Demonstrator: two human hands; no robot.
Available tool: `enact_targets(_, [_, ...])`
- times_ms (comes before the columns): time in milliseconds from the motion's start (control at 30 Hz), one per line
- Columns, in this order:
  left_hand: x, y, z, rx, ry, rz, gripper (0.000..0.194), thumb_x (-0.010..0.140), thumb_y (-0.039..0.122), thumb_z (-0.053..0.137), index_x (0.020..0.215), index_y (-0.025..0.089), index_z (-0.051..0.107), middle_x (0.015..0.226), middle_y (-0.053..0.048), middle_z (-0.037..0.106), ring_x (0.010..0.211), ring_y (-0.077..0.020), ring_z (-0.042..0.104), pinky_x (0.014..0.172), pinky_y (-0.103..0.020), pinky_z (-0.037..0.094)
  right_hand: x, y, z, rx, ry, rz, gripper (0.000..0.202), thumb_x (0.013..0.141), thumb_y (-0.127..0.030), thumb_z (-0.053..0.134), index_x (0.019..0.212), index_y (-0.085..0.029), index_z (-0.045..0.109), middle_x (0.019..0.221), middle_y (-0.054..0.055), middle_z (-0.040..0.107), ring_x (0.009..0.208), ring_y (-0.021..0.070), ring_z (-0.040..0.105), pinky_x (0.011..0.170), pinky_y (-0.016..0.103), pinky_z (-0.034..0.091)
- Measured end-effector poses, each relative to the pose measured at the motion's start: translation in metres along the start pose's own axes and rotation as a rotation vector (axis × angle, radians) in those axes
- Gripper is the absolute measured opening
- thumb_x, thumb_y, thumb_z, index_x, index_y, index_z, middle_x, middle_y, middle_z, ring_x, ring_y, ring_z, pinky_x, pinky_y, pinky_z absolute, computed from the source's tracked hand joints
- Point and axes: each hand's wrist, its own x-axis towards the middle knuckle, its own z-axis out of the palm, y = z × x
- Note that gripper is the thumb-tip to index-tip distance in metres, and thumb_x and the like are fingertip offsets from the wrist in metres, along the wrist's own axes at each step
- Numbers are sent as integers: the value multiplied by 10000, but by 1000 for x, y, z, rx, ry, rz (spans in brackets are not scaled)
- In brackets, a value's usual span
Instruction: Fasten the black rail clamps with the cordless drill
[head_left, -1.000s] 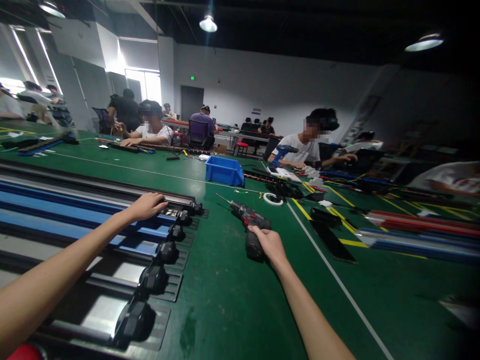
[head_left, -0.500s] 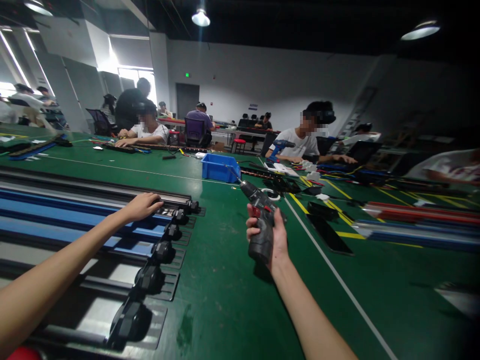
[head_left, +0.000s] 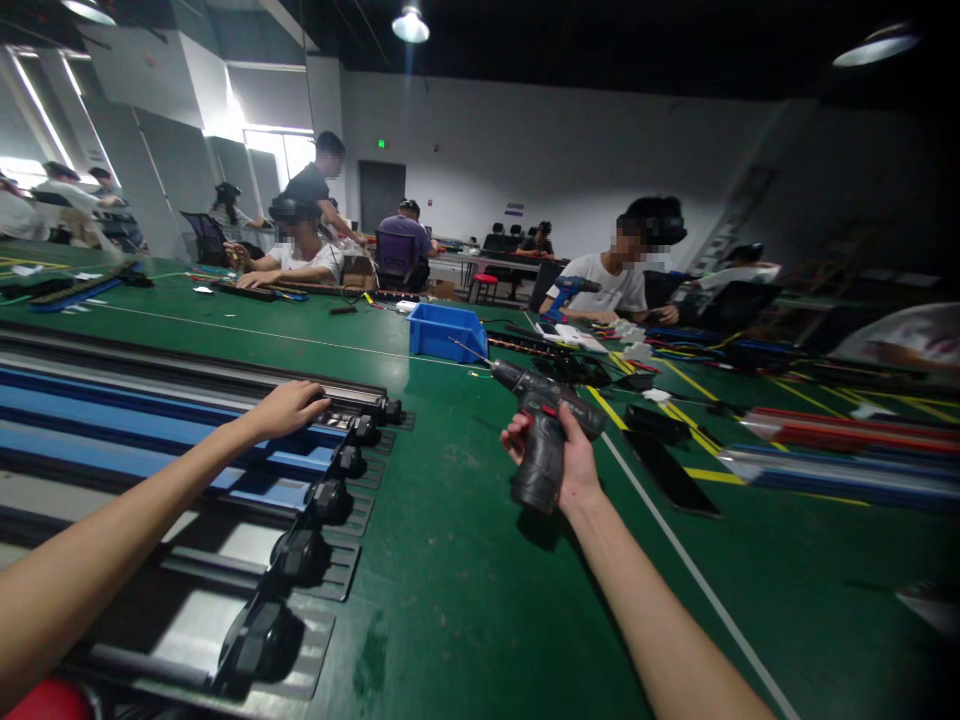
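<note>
My right hand (head_left: 577, 465) grips a black and red cordless drill (head_left: 544, 450) by its handle, its thin bit pointing up and left towards a blue bin (head_left: 448, 333). The drill is held above the green table (head_left: 442, 540). On the left, my left hand (head_left: 291, 408) rests flat, palm down, on the far end of a row of long metal profiles with blue strips (head_left: 135, 430). Black round knobs (head_left: 326, 500) and slotted plates (head_left: 341, 570) line the right ends of these profiles.
A dark flat panel (head_left: 670, 472) lies right of the drill. Red and blue bars (head_left: 840, 470) lie farther right. Cables and small parts lie near a seated person (head_left: 607, 280) with a blue drill (head_left: 571, 293) close by. Other people sit at the far side.
The drill in my right hand has moved slightly right and turned more side-on. My left hand has hardly moved. In the background, a standing person has shifted right and leans forward.
</note>
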Motion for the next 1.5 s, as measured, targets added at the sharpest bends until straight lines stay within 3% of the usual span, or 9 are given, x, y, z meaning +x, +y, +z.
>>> enact_targets(200, [3,11,-6,-50,99,-44,471,963,543,358,1029,184,655,1020,-110,692,965,-247,629,854,-339,458,49,7,4,27,-60,162,284,866,-456,631,890,-173,629,819,70,695,831,223,704,855,401,605])
enact_targets(367, [23,48,-9,-81,54,-35,425,949,554,417,1001,196,641,974,-91,698,916,-245,641,781,-334,459,88,13,-3,-65,-94,276,285,905,-410,601,964,-136,648,933,121,725,924,239,713,794,357,624])
enact_targets(533, [47,88,11,-101,44,-55,391,908,559,503,1071,209,566,948,-95,703,872,-266,665,722,-353,458,108,27,-17,-62,-134,411,361,934,-469,545,945,-124,650,849,112,708,705,178,698,635,270,622])
enact_targets(633, [52,99,26,-116,22,-126,376,900,516,529,1112,205,510,906,-89,707,812,-263,669,682,-350,452,112,34,-27,17,-147,441,431,934,-516,521,907,-107,652,798,109,674,678,155,673,652,226,607])
enact_targets(833, [50,105,32,-153,39,-176,288,895,417,534,1092,208,511,954,-80,708,878,-252,663,754,-342,464,108,33,-38,24,-146,424,394,938,-471,532,907,-99,659,834,114,669,751,162,664,718,234,601])
enact_targets(1100, [55,100,33,14,-14,-121,348,919,473,477,851,182,656,885,-71,700,914,-260,627,967,-442,373,107,32,-34,5,-128,468,385,927,-459,547,904,-92,660,861,134,668,764,171,663,724,236,596])
enact_targets(1267, [53,97,35,2,-32,-112,356,906,480,499,846,174,671,869,-65,705,900,-249,628,956,-423,367,107,31,-34,57,-77,471,337,916,-423,564,913,-97,648,832,116,647,769,175,659,722,244,601])
enact_targets(1500, [53,103,32,89,-24,-137,341,905,443,479,805,180,672,826,-80,698,872,-254,621,866,-386,397,105,29,-29,16,-99,522,352,944,-433,509,879,-113,641,818,106,625,723,163,630,623,228,598])
